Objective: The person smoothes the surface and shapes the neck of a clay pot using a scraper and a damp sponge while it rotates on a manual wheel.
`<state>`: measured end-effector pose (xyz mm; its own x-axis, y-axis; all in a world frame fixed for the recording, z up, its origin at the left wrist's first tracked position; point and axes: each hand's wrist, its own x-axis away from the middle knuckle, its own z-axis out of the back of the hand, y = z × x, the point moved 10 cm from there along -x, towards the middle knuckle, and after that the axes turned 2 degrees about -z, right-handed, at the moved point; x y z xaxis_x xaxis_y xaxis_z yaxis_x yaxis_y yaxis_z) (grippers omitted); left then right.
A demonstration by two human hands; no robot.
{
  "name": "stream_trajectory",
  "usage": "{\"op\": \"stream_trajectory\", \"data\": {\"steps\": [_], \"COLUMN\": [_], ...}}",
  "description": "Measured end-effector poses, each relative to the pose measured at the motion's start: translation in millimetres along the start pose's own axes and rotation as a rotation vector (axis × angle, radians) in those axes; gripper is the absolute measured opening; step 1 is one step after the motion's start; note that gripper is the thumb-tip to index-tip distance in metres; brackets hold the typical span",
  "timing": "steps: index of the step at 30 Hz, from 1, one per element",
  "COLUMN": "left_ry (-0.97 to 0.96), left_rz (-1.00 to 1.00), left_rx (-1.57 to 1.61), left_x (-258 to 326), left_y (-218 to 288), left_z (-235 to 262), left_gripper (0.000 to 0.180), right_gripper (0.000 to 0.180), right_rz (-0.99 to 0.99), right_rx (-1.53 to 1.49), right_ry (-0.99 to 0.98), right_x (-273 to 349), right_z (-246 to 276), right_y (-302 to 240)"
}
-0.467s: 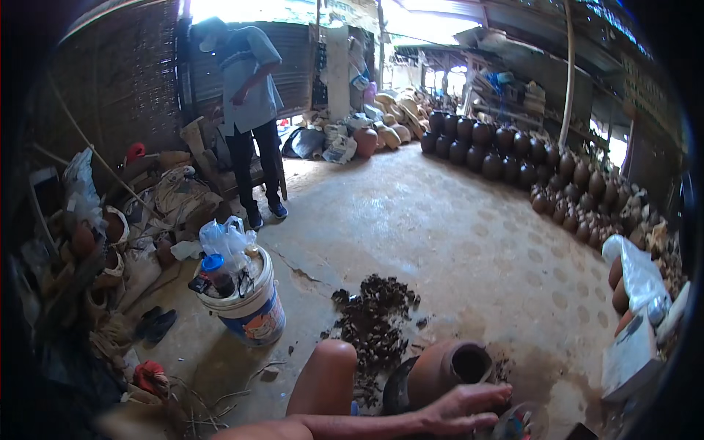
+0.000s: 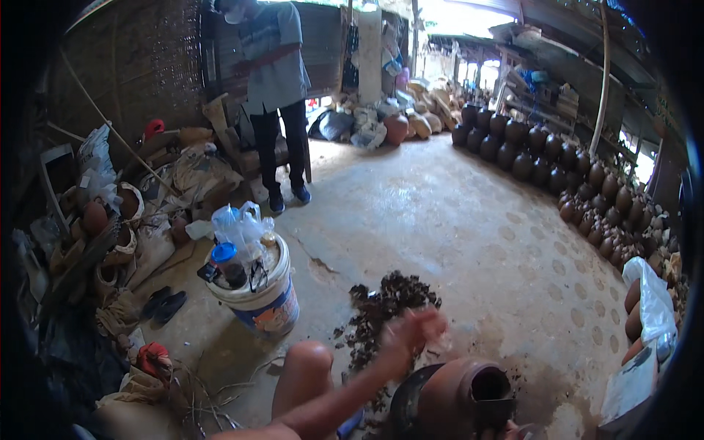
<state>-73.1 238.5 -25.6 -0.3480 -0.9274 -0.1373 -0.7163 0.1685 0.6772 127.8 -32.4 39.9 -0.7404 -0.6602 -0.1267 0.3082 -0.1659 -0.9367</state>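
Note:
A round brown clay pot (image 2: 446, 396) lies tilted near my knee, its dark mouth facing right. My left hand (image 2: 415, 331) is over the heap of dark broken pieces (image 2: 392, 293), just beyond the pot; motion smears its fingers. At the lower edge only a bit of my right hand (image 2: 511, 431) shows, next to the pot's mouth. It grips a dark, flat, blade-like piece (image 2: 495, 413) that stands across the lower part of the opening. A dark rounded base (image 2: 405, 400) sits against the pot's left side.
A white bucket (image 2: 282, 273) bears a blue-lidded jar (image 2: 229, 265) and plastic bags (image 2: 242, 229). Beyond it a person (image 2: 275, 88) stands with bent arms. Rows of dark pots (image 2: 521, 150) line the right side. Sandals (image 2: 167, 306) and cluttered sacks lie left.
My left hand has swung from the pot's mouth up and left to the dark heap. The dark flat piece is now at the pot's opening. The view has shifted somewhat.

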Motion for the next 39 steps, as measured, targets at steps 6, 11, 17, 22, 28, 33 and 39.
{"op": "stream_trajectory", "data": {"steps": [6,11,17,22,28,33,39], "left_ry": [0.519,0.714,0.533,0.345,0.294,0.276,0.182], "left_rz": [-0.079,0.586,0.751,0.562,0.652,0.659,0.576], "left_rx": [-0.096,-0.638,-0.693,-0.875,-0.945,-0.880,-0.896], "left_x": [-62.5,46.7,112.4,83.2,64.2,52.8,41.0], "left_y": [6.8,-178.8,-320.7,-310.1,-308.7,-330.4,-334.9], "left_z": [150.5,301.4,297.5,310.3,299.4,309.6,327.6], "left_gripper": [0.062,0.067,0.048,0.069,0.076,0.076,0.077], "right_gripper": [0.055,0.054,0.054,0.056,0.054,0.056,0.055], "right_rz": [0.035,0.103,0.090,0.012,0.105,0.055,0.035], "right_rx": [-0.177,0.251,0.484,0.492,0.569,0.536,0.521], "right_ry": [0.358,0.166,0.072,-0.067,-0.081,-0.117,-0.123], "right_x": [-53.9,-126.4,-145.2,-162.6,-166.7,-158.4,-143.7], "right_z": [84.7,36.0,40.6,13.9,11.7,21.2,23.8], "right_y": [56.4,48.2,48.9,56.7,65.1,70.4,67.3]}}
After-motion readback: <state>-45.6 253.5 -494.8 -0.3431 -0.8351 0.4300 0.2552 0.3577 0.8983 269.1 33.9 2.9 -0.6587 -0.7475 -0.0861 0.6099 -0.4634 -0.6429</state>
